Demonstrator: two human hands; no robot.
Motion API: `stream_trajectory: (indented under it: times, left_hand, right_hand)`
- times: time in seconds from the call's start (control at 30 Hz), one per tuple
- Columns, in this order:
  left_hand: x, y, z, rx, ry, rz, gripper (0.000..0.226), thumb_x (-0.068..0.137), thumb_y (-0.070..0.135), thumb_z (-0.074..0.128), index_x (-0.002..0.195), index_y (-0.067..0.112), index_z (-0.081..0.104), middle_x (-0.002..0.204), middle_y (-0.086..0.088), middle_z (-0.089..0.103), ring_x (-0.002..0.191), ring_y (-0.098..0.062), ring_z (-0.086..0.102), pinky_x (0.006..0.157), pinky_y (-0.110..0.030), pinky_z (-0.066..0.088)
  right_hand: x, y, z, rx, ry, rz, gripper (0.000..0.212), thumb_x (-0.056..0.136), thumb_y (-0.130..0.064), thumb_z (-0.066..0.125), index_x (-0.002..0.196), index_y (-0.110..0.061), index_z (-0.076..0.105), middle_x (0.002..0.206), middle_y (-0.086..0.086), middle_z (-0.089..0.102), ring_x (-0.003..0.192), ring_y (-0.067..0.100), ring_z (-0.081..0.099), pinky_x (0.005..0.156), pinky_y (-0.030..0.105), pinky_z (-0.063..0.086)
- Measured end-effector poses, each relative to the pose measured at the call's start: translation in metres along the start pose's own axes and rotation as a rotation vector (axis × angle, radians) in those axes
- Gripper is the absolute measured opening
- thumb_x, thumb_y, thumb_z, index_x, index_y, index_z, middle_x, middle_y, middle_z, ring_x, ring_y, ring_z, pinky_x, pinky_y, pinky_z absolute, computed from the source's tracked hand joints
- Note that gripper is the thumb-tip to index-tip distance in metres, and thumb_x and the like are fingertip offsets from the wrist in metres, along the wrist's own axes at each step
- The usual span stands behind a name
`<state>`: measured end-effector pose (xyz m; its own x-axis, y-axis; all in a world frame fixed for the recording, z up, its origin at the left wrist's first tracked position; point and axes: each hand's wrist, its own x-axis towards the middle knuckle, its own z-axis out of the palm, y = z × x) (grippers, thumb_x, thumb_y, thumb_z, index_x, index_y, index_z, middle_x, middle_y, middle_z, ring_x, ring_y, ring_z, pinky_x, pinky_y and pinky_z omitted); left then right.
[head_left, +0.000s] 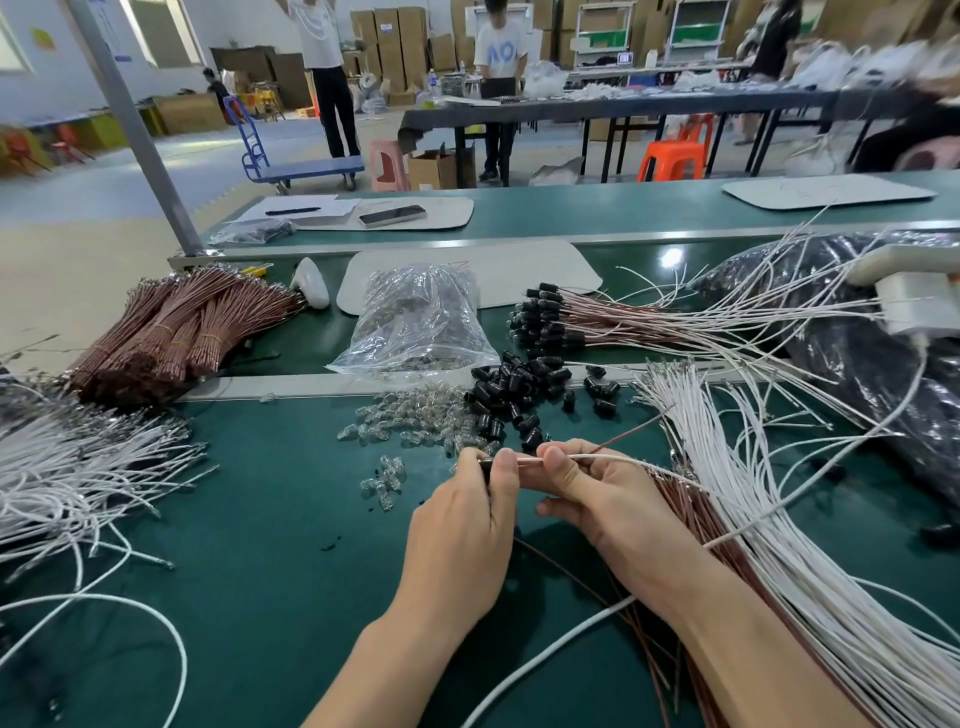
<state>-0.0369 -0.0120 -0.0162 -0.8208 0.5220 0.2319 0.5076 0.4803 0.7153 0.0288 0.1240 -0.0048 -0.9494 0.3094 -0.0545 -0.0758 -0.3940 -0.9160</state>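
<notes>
At centre frame my left hand (462, 530) pinches a small black cap (485, 464), and my right hand (597, 499), touching it, pinches the thin wire (597, 457) that spans both, just above the green bench top (260, 545). Clear bulbs (410, 421) and loose black caps (519, 389) lie near at 12 o'clock. White wires (753, 493) crowd 3 o'clock, more white wires (78, 467) at 9, and brown bundles (171, 332) at 10. A metal rail (311, 387) edges the top, with a plastic bag (415, 322) beyond. Bare green lies at 7 o'clock. Behind is a warehouse floor with cartons and people standing.
</notes>
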Motion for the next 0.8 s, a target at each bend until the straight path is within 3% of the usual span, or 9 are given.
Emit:
stream_trajectory:
  times: [0.17, 0.27, 0.43, 0.53, 0.63, 0.8]
  left_hand:
    - [0.000, -0.003, -0.001, -0.197, -0.005, 0.062, 0.035, 0.100, 0.067, 0.025, 0.099, 0.039, 0.045, 0.076, 0.011, 0.063, 0.060, -0.009, 0.056, 0.057, -0.030, 0.042]
    - [0.001, -0.006, -0.002, -0.288, -0.001, 0.149, 0.010, 0.103, 0.051, 0.044, 0.110, 0.044, 0.048, 0.084, 0.017, 0.066, 0.065, -0.010, 0.058, 0.060, -0.023, 0.044]
    - [0.003, -0.007, -0.001, -0.336, 0.009, 0.225, 0.023, 0.103, 0.025, 0.056, 0.116, 0.045, 0.054, 0.094, 0.015, 0.068, 0.086, -0.010, 0.066, 0.068, -0.013, 0.046]
    - [0.002, -0.005, -0.001, -0.297, 0.039, 0.194, 0.019, 0.102, 0.038, 0.056, 0.115, 0.049, 0.051, 0.091, 0.018, 0.066, 0.075, -0.008, 0.061, 0.061, -0.014, 0.044]
    - [0.001, -0.002, 0.001, -0.161, 0.007, 0.143, 0.020, 0.098, 0.061, 0.039, 0.115, 0.051, 0.042, 0.088, 0.026, 0.065, 0.068, -0.006, 0.060, 0.061, -0.024, 0.046]
    - [-0.001, 0.002, 0.001, 0.000, 0.036, 0.084, 0.045, 0.093, 0.076, 0.013, 0.100, 0.041, 0.041, 0.066, 0.008, 0.063, 0.065, -0.008, 0.061, 0.069, -0.038, 0.051]
  right_hand:
    - [0.000, -0.004, 0.004, 0.099, 0.020, 0.030, 0.014, 0.084, -0.033, 0.072, 0.088, -0.023, 0.081, 0.111, 0.014, 0.076, 0.103, 0.023, 0.074, 0.062, 0.022, 0.057]
    - [0.000, -0.005, 0.004, 0.144, 0.041, 0.050, 0.026, 0.075, -0.037, 0.079, 0.093, -0.018, 0.080, 0.108, 0.012, 0.076, 0.091, 0.018, 0.074, 0.057, 0.023, 0.056]
    - [-0.001, -0.002, 0.004, 0.050, 0.037, 0.037, 0.030, 0.074, -0.040, 0.081, 0.093, -0.017, 0.081, 0.093, 0.007, 0.074, 0.079, 0.012, 0.070, 0.056, 0.023, 0.055]
    - [0.000, -0.001, 0.004, 0.014, 0.060, 0.034, 0.031, 0.073, -0.040, 0.081, 0.091, -0.015, 0.082, 0.090, 0.006, 0.075, 0.076, 0.011, 0.067, 0.055, 0.023, 0.054]
    - [0.000, 0.000, 0.005, -0.032, 0.096, 0.010, 0.034, 0.070, -0.042, 0.080, 0.091, -0.016, 0.082, 0.088, 0.006, 0.075, 0.077, 0.010, 0.067, 0.054, 0.023, 0.054]
    - [-0.001, 0.001, 0.007, -0.083, 0.091, 0.009, 0.031, 0.074, -0.039, 0.077, 0.092, -0.014, 0.082, 0.082, 0.004, 0.074, 0.076, 0.010, 0.066, 0.058, 0.022, 0.054]
